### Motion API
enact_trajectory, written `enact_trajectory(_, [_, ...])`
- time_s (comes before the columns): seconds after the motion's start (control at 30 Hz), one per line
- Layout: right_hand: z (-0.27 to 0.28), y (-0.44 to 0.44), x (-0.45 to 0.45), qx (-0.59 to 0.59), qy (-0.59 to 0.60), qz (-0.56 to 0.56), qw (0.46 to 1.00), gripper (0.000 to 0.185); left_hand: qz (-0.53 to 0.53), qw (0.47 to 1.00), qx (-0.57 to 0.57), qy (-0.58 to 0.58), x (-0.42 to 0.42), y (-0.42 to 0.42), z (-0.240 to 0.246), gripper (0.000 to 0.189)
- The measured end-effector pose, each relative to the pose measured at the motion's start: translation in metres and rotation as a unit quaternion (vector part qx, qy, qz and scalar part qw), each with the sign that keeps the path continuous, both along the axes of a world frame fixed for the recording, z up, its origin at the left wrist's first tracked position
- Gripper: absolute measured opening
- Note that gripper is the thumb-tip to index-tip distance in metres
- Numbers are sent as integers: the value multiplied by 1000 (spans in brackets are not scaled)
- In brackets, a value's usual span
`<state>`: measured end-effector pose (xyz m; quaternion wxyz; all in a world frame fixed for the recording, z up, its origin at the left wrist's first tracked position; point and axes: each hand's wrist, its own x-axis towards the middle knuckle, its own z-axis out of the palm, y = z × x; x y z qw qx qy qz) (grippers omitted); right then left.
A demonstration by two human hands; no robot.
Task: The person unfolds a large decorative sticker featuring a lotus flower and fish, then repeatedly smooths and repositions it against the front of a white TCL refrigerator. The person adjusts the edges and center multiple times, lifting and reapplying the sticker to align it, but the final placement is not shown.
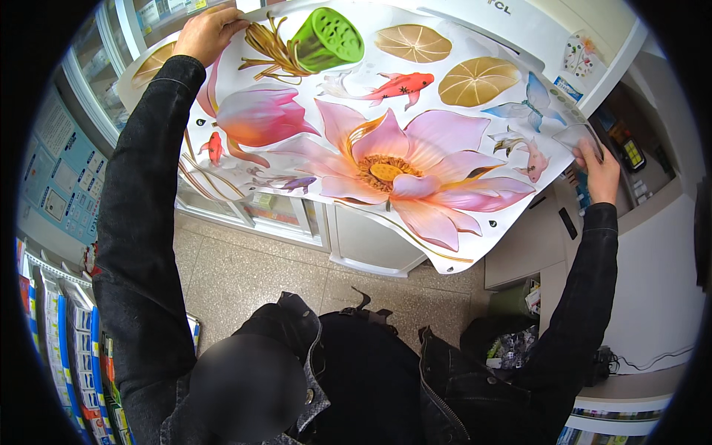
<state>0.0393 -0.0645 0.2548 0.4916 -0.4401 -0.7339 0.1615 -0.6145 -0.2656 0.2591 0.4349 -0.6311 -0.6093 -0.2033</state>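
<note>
A large printed decal sheet (378, 67), white with lotus pictures, hangs stretched between my hands. My left hand (208, 33) grips its upper left edge, near a picture of a green lotus seed pod (331, 41). At the right edge, my right hand (598, 167) pinches the sheet between thumb and fingers. A big pink lotus blossom (384, 172) fills the middle, with red fish, a blue butterfly and brown lily pads around it. The lower edge droops and curls forward. Behind the sheet, the upper part of a white TCL appliance (589, 33) is partly covered.
Glass-fronted white cabinets (267, 214) stand behind the sheet. Shelves of boxed goods (75, 334) rise at the lower left. A waste bin (509, 303) and a bag (512, 347) are at my right, by a grey cabinet (523, 233). Speckled tile floor (250, 267) lies before me.
</note>
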Motion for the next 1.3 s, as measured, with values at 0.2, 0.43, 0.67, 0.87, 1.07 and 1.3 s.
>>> enact_trajectory(0.2, [5, 7, -1, 3, 23, 22, 1000, 31, 22, 999, 5, -30, -2, 6, -3, 16])
enact_trajectory(0.43, [5, 20, 3, 16, 17, 30, 999, 34, 27, 998, 7, -48, -8, 11, -7, 18])
enact_trajectory(0.67, [6, 26, 6, 22, -1, 16, 1000, 37, 35, 998, -18, -41, -5, 6, -4, 20])
enact_trajectory(0.87, [8, 29, 6, 31, -11, 24, 999, 36, 34, 999, -21, -31, -6, 6, -4, 20])
enact_trajectory(1.07, [7, 30, 6, 26, 2, 28, 999, 37, 31, 999, -17, -35, -3, 5, -5, 20])
enact_trajectory(1.3, [6, 33, 7, 26, 6, 28, 999, 38, 43, 999, -15, -26, 0, 4, -3, 20])
